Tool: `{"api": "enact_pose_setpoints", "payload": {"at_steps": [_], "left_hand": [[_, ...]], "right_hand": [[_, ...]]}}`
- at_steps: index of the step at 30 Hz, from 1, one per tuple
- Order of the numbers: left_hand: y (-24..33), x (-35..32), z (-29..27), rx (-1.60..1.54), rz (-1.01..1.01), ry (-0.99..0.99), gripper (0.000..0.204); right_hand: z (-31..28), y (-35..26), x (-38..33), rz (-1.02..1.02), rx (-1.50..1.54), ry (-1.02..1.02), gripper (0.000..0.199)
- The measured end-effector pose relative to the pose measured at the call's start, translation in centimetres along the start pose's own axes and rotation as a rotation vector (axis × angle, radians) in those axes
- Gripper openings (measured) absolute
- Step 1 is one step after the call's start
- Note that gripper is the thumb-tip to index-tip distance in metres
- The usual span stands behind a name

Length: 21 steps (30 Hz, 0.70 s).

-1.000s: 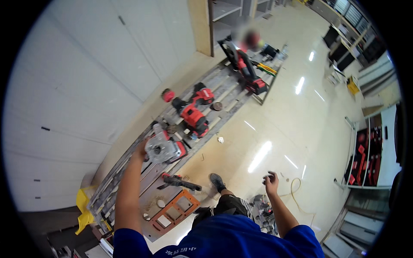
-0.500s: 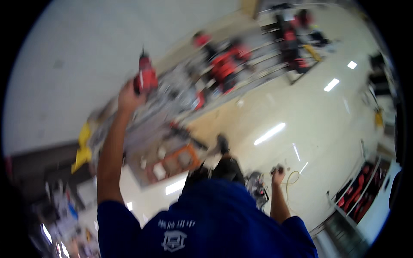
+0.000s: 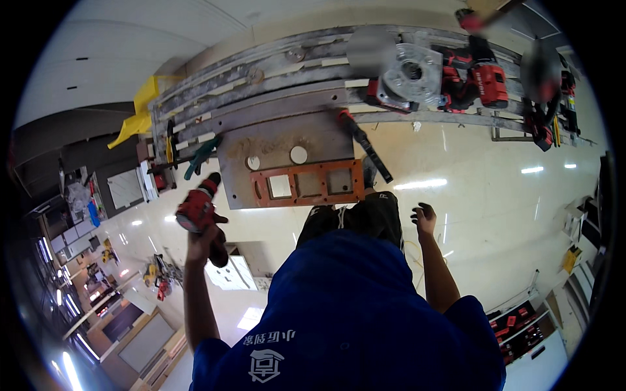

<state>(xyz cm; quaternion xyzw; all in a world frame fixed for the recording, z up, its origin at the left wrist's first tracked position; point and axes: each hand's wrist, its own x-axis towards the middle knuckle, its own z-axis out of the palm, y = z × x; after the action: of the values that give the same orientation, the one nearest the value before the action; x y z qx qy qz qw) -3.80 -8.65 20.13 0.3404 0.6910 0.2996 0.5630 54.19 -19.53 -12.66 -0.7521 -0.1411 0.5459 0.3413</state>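
Observation:
My left hand is wrapped round the grip of a red and black cordless drill, held left of the board and pointing up toward the workbench. Low on my right, my right hand hangs over the floor with its fingers loosely apart and nothing visible in it. In front of me a grey-brown board with round holes lies at the bench's near edge. On its near side rests an orange template with rectangular cut-outs. A black bar clamp sits at the board's right edge, and a green-handled clamp at its left.
The slatted workbench spans the far side. On it stand a tool with a clear round base and another red cordless tool. Yellow cloth or plastic hangs at its left end. A rack holds red items at lower right.
The view has swung toward the bench and board. My left hand has lowered the drill from high above the bench to beside the board. My right hand remains low on the right.

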Motion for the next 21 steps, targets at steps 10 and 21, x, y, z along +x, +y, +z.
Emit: {"api": "enact_pose_setpoints", "payload": {"at_steps": [10, 21], "left_hand": [[-4.9, 0.3, 2.0, -0.019, -0.275, -0.179, 0.04], [-4.9, 0.4, 2.0, 0.042, -0.308, -0.175, 0.039]], "right_hand": [[13.7, -12.7, -6.0, -0.054, 0.089, -0.515, 0.036], [15.2, -12.5, -6.8, 0.034, 0.154, -0.456, 0.036]]}}
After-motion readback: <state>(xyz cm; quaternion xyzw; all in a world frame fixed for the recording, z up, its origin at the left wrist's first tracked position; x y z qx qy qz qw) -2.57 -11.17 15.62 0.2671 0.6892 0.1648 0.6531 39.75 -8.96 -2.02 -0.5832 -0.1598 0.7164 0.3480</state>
